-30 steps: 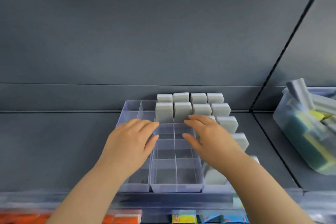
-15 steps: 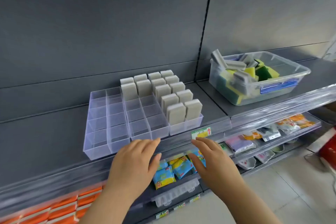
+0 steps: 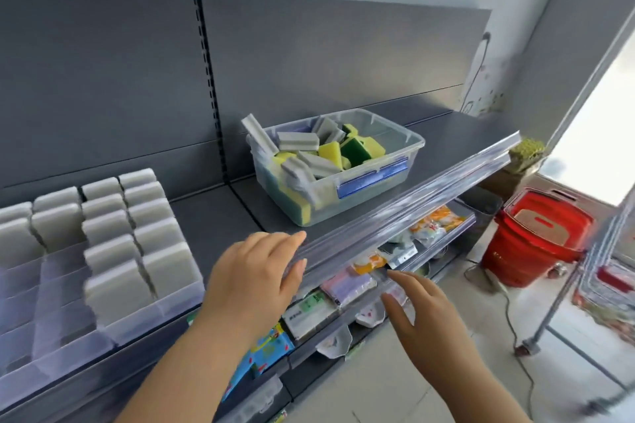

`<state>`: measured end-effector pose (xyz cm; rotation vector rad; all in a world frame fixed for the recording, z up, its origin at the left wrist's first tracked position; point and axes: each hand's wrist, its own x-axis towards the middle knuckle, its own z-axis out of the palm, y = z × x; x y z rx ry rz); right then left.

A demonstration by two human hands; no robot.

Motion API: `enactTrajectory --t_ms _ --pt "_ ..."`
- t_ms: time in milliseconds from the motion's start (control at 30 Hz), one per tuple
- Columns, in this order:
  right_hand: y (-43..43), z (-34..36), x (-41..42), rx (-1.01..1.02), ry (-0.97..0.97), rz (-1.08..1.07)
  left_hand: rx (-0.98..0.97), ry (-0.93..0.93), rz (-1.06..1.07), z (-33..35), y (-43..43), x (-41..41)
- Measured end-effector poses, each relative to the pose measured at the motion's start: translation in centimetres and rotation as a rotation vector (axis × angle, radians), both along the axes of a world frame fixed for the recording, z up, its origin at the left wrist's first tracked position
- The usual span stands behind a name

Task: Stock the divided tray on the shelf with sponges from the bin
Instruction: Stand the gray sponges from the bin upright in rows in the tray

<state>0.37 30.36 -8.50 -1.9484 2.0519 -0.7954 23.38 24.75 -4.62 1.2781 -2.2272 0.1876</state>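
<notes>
Grey shelf [image 3: 429, 141], clear bin [image 3: 405, 161], grey, yellow-green sponges [image 3: 330, 153]

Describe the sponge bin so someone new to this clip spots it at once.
On the grey shelf, right of the slotted upright, stands a clear plastic bin with a blue label on its front wall. Unlike the divided tray to its left, with grey sponges upright in rows, it holds grey and yellow-green sponges in a loose heap.

shelf [image 3: 443, 134]: matt grey metal | divided tray [image 3: 165, 314]: clear glossy plastic | bin [image 3: 395, 182]: translucent smooth plastic | sponges [image 3: 113, 227]: matt grey foam | basket [image 3: 536, 240]: glossy red plastic
</notes>
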Motion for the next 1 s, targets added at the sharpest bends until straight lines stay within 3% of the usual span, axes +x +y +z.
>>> enactTrajectory --t_ms 300,833,1000 --pt "-11.3 4.3 -12.3 -0.031 0.085 0.105 -0.03 0.062 0.019 2.4 -9.4 -10.7" --pt "-35.4 7.5 -17.8 -0.175 -0.097 0.304 0.07 0.006 0.223 3.2 -30.7 -14.2" --pt "-43.4 7.9 -16.7 -0.129 0.02 0.451 0.068 -0.051 0.277 2.6 -32.8 -14.0"
